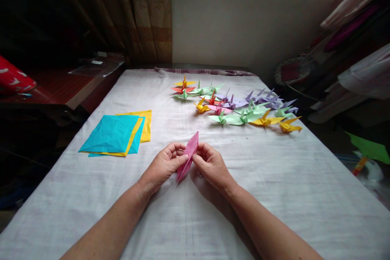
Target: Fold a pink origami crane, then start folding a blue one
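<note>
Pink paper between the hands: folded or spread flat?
Folded. The pink paper shows as a narrow, pointed diamond with layered edges, pinched between the left hand and the right hand.

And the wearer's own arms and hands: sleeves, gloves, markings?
Bare left hand and bare right hand, ungloved. The bare left forearm and bare right forearm narrow toward the wrists. No sleeves, watch, cables or markings show. Can't tell whether a ring is worn.

This looked like a room in a home: a patterned curtain point(154, 8) hung beside a pale wall point(219, 20), fabrics point(367, 69) hung at the right, and a white cloth point(283, 183) lay spread near a reddish wooden tabletop point(61, 83)
</note>
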